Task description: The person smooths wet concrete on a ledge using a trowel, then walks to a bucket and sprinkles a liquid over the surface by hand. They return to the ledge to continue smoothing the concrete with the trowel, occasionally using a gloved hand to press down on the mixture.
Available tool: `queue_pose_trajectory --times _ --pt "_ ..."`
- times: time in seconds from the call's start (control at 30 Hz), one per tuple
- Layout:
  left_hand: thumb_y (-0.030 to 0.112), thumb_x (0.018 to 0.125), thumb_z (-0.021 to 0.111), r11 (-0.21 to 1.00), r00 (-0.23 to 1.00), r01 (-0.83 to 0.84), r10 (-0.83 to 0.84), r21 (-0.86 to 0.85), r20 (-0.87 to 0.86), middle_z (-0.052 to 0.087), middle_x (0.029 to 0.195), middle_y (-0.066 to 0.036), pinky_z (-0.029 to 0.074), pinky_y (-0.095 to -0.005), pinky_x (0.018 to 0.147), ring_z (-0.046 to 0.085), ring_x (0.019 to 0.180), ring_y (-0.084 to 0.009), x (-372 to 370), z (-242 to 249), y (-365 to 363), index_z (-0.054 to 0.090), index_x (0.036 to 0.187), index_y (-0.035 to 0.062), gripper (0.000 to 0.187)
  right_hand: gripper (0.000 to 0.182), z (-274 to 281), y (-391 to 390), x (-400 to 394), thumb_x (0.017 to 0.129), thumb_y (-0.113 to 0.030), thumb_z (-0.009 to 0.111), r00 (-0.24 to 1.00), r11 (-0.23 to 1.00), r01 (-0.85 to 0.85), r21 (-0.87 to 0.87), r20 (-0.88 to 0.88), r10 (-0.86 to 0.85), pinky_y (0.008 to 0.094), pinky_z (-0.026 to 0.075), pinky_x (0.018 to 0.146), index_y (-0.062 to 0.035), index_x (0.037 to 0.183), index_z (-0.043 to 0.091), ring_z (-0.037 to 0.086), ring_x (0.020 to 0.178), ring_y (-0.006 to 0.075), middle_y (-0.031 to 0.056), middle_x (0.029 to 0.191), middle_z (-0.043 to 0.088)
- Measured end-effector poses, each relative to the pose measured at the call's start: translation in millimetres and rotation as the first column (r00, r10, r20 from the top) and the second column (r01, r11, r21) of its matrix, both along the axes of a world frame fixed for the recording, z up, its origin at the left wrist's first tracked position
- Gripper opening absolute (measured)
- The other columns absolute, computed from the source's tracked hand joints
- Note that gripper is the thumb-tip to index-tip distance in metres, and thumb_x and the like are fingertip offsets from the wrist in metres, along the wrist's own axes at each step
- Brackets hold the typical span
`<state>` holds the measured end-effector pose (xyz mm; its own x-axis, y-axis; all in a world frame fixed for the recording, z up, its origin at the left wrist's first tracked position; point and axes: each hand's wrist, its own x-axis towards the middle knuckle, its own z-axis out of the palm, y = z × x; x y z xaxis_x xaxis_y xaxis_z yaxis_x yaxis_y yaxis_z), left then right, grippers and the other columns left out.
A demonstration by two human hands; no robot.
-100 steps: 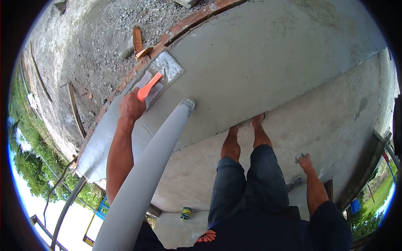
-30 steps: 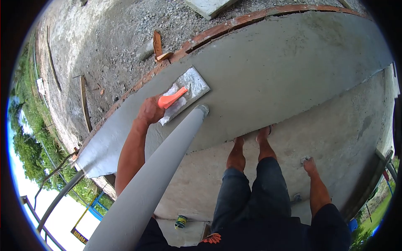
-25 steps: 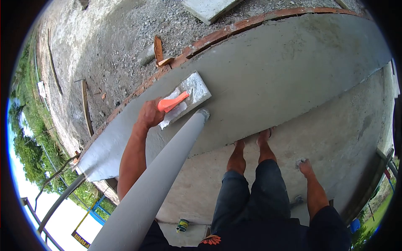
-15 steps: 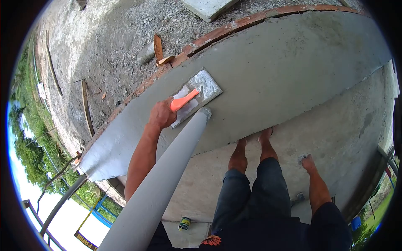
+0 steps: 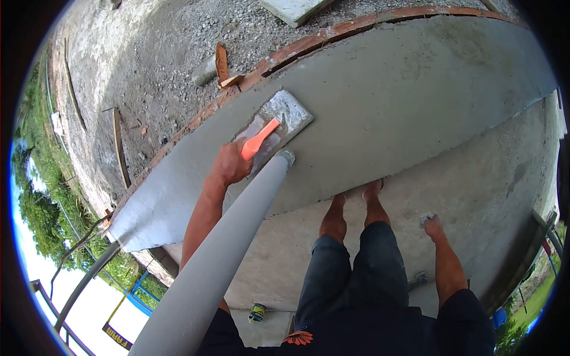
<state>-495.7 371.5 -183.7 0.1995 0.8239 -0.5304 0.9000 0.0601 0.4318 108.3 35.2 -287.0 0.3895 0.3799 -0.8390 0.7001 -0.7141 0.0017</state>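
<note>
My left hand [image 5: 234, 164] is wrapped round the orange handle of a flat rectangular trowel [image 5: 290, 114], whose blade lies on smooth wet cement [image 5: 386, 101]. White-grey residue coats the blade's top. A thick grey pole [image 5: 237, 237] rises from the wet cement beside the trowel and passes in front of part of my left forearm. My right hand [image 5: 434, 228] is out to the right over the dry concrete floor [image 5: 409, 196], closed around a small greyish thing that I cannot make out.
A reddish wooden form board [image 5: 309, 44] edges the wet cement, with gravel beyond it. Wood scraps [image 5: 221, 62] and a concrete slab [image 5: 295, 9] lie outside it. My bare feet stand at the cement's near edge. A small green-labelled container [image 5: 257, 312] is on the floor below.
The trowel and my left hand have shifted slightly up and left relative to the pole. The whole view has moved a little; my right hand keeps nearly the same pose.
</note>
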Motion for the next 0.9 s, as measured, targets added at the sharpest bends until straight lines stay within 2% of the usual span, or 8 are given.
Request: queue_pose_trajectory --times 0.17,0.3,0.4,0.67,0.73,0.8,0.83,0.9 --pt "0.009 0.079 0.054 0.994 0.978 -0.107 0.112 0.036 -0.176 0.063 0.087 -0.025 0.048 -0.0445 0.076 0.059 0.088 -0.0444 10.8 -8.5 -1.5 0.061 0.096 0.0008 0.020 0.039 3.4 4.4 -11.9 0.082 -0.019 0.055 0.992 0.993 0.120 -0.003 0.044 -0.120 0.0399 0.046 0.086 0.0117 0.106 0.052 0.058 0.101 0.0381 0.0260 0.107 0.060" --pt "0.009 0.079 0.056 0.894 0.892 -0.371 0.419 0.252 -0.172 0.064 0.085 -0.022 0.048 -0.0454 0.076 0.061 0.086 -0.0419 -45.4 -19.0 1.7 0.062 0.099 0.0018 0.023 0.035 26.8 22.0 -23.0 0.080 -0.013 0.055 0.963 0.967 0.255 0.015 -0.090 -0.253 0.0356 0.048 0.078 0.0116 0.105 0.053 0.062 0.092 0.0294 0.0202 0.097 0.064" --pt "0.009 0.078 0.057 0.808 0.813 -0.476 0.555 0.347 -0.178 0.064 0.084 -0.021 0.048 -0.0449 0.075 0.062 0.083 -0.0402 -90.9 -17.6 -13.8 0.062 0.100 0.0024 0.024 0.047 24.4 26.5 -10.3 0.082 -0.018 0.055 0.908 0.924 0.358 -0.134 -0.179 -0.378 0.0359 0.045 0.086 0.0082 0.119 0.043 0.056 0.105 0.0306 0.0218 0.112 0.056" --pt "0.008 0.076 0.058 0.665 0.657 -0.708 0.743 0.238 -0.124 0.065 0.083 -0.019 0.049 -0.0435 0.074 0.062 0.081 -0.0380 -147.1 -7.0 -170.0 0.062 0.101 0.0031 0.025 0.018 43.8 5.4 41.5 0.080 -0.008 0.055 0.848 0.878 0.478 -0.015 -0.255 -0.465 0.0329 0.051 0.068 0.0053 0.090 0.062 0.063 0.074 0.0226 0.0126 0.081 0.064" --pt "0.008 0.076 0.059 0.749 0.743 -0.618 0.656 0.239 -0.134 0.065 0.083 -0.019 0.049 -0.0431 0.074 0.063 0.080 -0.0375 -137.5 -23.2 -185.7 0.062 0.101 0.0033 0.025 0.017 45.8 21.4 52.0 0.080 -0.006 0.054 0.879 0.910 0.415 0.018 -0.266 -0.396 0.0327 0.051 0.065 0.0051 0.087 0.064 0.063 0.070 0.0220 0.0120 0.079 0.065" --pt "0.007 0.076 0.059 0.895 0.910 -0.262 0.354 0.361 -0.218 0.065 0.082 -0.018 0.049 -0.0427 0.074 0.063 0.080 -0.0369 -129.7 -48.4 -196.4 0.063 0.101 0.0035 0.026 0.017 40.6 49.7 60.4 0.080 -0.007 0.053 0.922 0.954 0.296 0.045 -0.276 -0.273 0.0330 0.051 0.065 0.0050 0.086 0.064 0.063 0.071 0.0223 0.0124 0.081 0.065" --pt "0.007 0.076 0.059 0.898 0.937 0.043 0.116 0.437 -0.331 0.065 0.082 -0.018 0.049 -0.0426 0.074 0.063 0.079 -0.0366 -138.3 -68.5 -202.3 0.063 0.101 0.0036 0.026 0.018 30.3 58.7 74.9 0.080 -0.007 0.053 0.951 0.975 0.205 0.086 -0.255 -0.177 0.0332 0.051 0.067 0.0054 0.088 0.063 0.063 0.073 0.0228 0.0128 0.082 0.065" --pt "0.007 0.075 0.059 0.819 0.884 0.322 -0.080 0.476 -0.461 0.065 0.082 -0.018 0.049 -0.0422 0.074 0.063 0.079 -0.0361 -138.6 -90.0 -212.7 0.063 0.101 0.0037 0.026 0.020 1.2 72.9 109.3 0.081 -0.008 0.052 0.978 0.987 0.019 0.158 -0.208 0.015 0.0336 0.051 0.070 0.0061 0.091 0.062 0.064 0.079 0.0238 0.0136 0.084 0.065"
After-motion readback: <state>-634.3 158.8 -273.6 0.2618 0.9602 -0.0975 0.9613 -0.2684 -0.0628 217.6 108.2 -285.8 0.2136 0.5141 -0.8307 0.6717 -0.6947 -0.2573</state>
